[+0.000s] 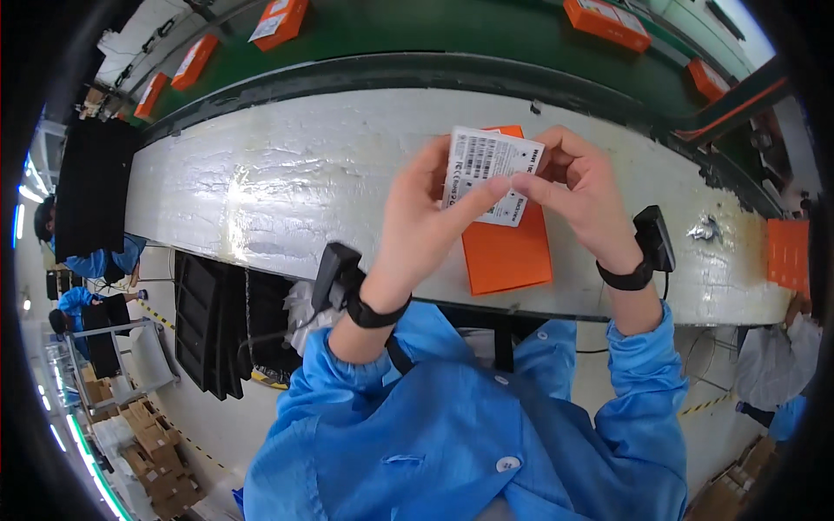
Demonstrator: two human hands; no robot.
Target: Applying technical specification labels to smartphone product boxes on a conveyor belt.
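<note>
A white barcode label [492,172], or a flat piece bearing one, is held tilted above the front of the table. My left hand [417,207] grips its left side, with the thumb across its lower face. On the other side my right hand [584,187] pinches it, its thumb tip close to the left thumb. Below the label lies an orange box [508,256], its far end also showing behind the label's upper edge. Whether the label touches the box cannot be made out.
The silver-grey worktable [304,174] has a worn surface. Beyond its dark raised edge runs a green conveyor [434,30] carrying several orange boxes [608,22]. Another orange box [787,252] is at the far right, near a person's hand. Black trays [204,321] stand below the table, left.
</note>
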